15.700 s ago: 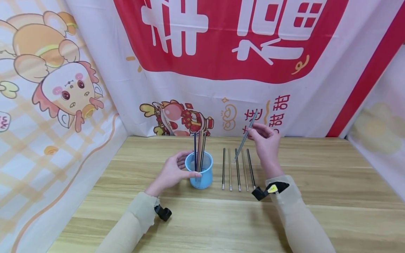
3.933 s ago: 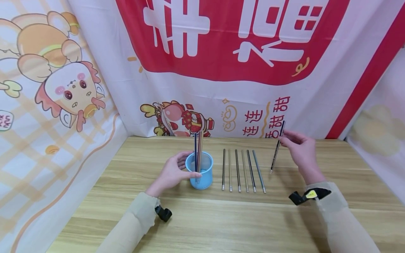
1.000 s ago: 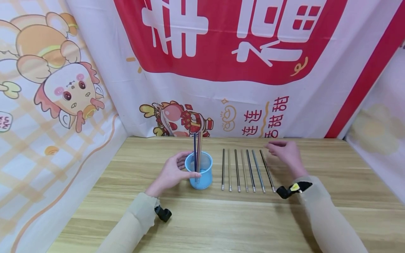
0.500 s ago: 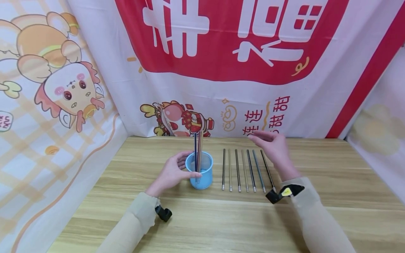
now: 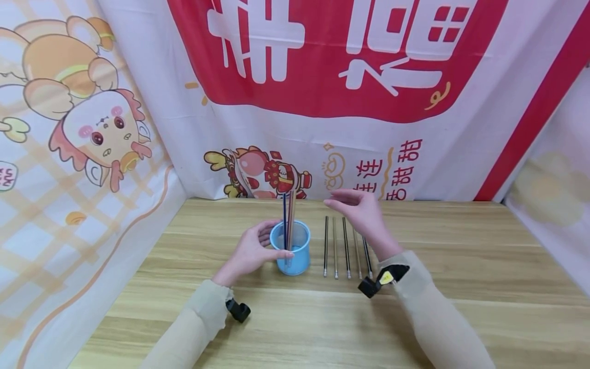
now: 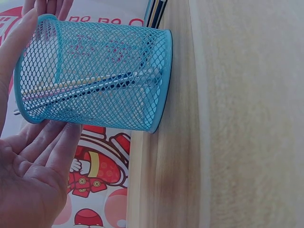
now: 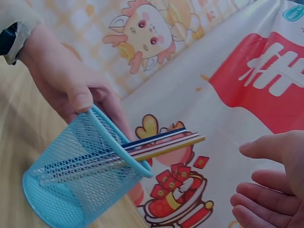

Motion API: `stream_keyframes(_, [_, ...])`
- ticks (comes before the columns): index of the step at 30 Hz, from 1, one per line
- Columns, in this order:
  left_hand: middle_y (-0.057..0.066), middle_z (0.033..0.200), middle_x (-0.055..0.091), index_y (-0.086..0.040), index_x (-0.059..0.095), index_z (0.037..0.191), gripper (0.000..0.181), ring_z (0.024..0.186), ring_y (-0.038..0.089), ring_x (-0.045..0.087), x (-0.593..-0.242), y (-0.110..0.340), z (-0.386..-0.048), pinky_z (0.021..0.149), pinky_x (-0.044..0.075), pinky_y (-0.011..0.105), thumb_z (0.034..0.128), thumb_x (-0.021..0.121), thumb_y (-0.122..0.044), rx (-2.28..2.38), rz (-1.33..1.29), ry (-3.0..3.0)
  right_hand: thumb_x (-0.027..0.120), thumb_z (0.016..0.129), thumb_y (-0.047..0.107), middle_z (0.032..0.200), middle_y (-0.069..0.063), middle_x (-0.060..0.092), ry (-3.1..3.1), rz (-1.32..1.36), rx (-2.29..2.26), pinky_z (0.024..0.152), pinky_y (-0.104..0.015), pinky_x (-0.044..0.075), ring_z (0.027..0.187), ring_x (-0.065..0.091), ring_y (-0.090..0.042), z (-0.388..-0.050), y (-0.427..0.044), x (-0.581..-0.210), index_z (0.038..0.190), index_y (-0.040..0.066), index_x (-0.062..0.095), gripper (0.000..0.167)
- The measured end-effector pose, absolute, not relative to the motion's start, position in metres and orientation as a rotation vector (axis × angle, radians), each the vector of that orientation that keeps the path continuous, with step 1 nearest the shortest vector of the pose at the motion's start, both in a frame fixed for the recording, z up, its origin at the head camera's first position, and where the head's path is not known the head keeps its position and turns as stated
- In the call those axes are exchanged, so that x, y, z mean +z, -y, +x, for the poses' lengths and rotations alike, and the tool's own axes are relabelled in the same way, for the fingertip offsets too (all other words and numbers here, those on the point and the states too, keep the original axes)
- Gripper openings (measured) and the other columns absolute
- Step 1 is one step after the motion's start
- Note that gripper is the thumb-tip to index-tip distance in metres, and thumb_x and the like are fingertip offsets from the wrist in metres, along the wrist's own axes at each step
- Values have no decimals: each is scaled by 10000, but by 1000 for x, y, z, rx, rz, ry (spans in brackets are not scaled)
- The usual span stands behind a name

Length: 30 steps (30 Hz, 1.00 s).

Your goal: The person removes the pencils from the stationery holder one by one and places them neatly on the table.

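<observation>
My left hand (image 5: 251, 249) holds a light blue mesh pencil cup (image 5: 297, 266), thumb at the near side of the rim and fingers round the far side. Blue, dark red and yellow pencils (image 7: 166, 146) lean inside it and stick out above the rim. My right hand (image 5: 361, 215), with nothing in it, is above the table to the right of the cup, its thumb and fingers apart. Under and beside that hand lies a row of pencils (image 5: 346, 251), black, tan and others, eraser ends toward me. The hand and forearm hide the row's right end.
The wooden table (image 5: 295, 323) reaches back to a white cloth backdrop (image 5: 295, 125) with red print. A cartoon-printed cloth (image 5: 92, 220) borders the left side. Black cameras sit on both wrists, the right one (image 5: 370, 287) close to the row's near ends.
Earlier, my right hand laid a blue-grey pencil, then a black patterned pencil, at the row's right end. Since then it has moved left, empty, toward the cup. The left hand keeps its hold.
</observation>
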<state>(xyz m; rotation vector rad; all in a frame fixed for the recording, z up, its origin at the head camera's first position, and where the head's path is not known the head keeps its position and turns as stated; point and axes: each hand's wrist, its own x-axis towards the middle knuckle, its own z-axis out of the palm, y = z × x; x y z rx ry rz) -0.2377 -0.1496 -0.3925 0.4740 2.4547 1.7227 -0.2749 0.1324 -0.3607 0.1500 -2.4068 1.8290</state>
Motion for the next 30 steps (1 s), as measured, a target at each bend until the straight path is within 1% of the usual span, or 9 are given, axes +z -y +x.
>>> stream_keyframes(5, [182,1404,564,-8,507,1436,743,1304,385,525,-393,150,-238,1119,403,514,797,884,-58,1723,469,-2457,826,869,362,1128,12,740,2428,192,1833,987,-400,525,1064,674,-174,-278,-115,-367,1201,161,737,398])
stream_keyframes(10, [178,1417,556,-21,494,1453,772,1310,385,520,-408,153,-249,1118,404,515,791,889,-60,1714,467,-2457,815,887,301,1109,-10,746,2448,233,1865,992,-413,524,1055,685,-190,-279,-98,-378,1185,144,745,345])
stream_keyframes(12, [173,1424,552,-32,487,1462,784,1314,381,518,-415,155,-253,1120,401,516,791,891,-64,1719,474,-2454,815,889,282,1115,-20,745,2456,247,1879,991,-420,528,1059,686,-198,-279,-92,-382,1194,128,742,349])
stream_keyframes(15, [150,1432,552,-63,488,1470,783,1319,356,521,-422,157,-257,1123,399,508,799,889,-79,1729,491,-2452,820,885,277,1113,-12,747,2463,239,1890,990,-418,531,1063,686,-191,-280,-84,-389,1188,132,747,344])
stream_keyframes(23, [83,1396,587,-124,528,1439,747,1283,287,563,-424,158,-257,1101,435,466,795,904,-143,1738,537,-2465,810,896,264,1123,-7,743,2460,261,1921,999,-427,523,1077,677,-188,-284,-70,-396,1214,103,740,363])
stream_keyframes(30, [37,1348,624,-157,545,1418,741,1250,261,592,-425,156,-257,1080,459,444,778,920,-179,1735,536,-2487,825,880,263,1109,1,746,2460,248,1919,996,-412,525,1060,680,-178,-284,-66,-396,1188,142,752,339])
